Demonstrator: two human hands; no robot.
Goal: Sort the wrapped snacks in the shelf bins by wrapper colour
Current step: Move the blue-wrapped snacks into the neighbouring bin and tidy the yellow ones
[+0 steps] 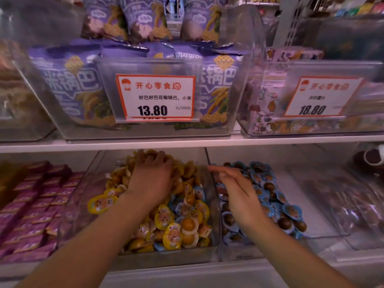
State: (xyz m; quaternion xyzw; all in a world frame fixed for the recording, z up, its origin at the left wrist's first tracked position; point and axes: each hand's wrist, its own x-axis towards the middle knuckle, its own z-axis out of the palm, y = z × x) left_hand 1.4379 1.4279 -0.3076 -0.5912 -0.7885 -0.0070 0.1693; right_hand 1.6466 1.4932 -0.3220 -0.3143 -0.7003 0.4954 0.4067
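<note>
A person's two bare forearms reach up from the bottom of the frame into clear plastic bins on the lower shelf of a snack display. The left hand (150,175), just left of centre, lies palm down on the heap of yellow-wrapped snacks (166,221) in the middle bin (166,258), with its fingers curled down into the pile near the back; whether they actually grip a packet cannot be told. A few blue-wrapped packets (176,204) are mixed in among the yellow ones toward the front right of that bin. The right hand (236,190), right of centre, is held edge-on with its fingers straight and together, pointing toward the upper left, holding nothing; it hovers over the clear wall between the middle bin and the bin beside it on the right (328,235). That right-hand bin holds blue-wrapped snacks (270,188) with dark brown rounds showing through. At the lower left of the frame a further bin is packed with rows of pink rectangular packets (33,204). A white shelf edge (187,143) crosses the middle of the frame. Above it, in the upper centre, a clear bin holds large purple bags (68,80) and carries a white, orange-bordered price tag (155,97) reading 13.80; at the upper right a second tag (320,97) reads 18.80, blurred.
</note>
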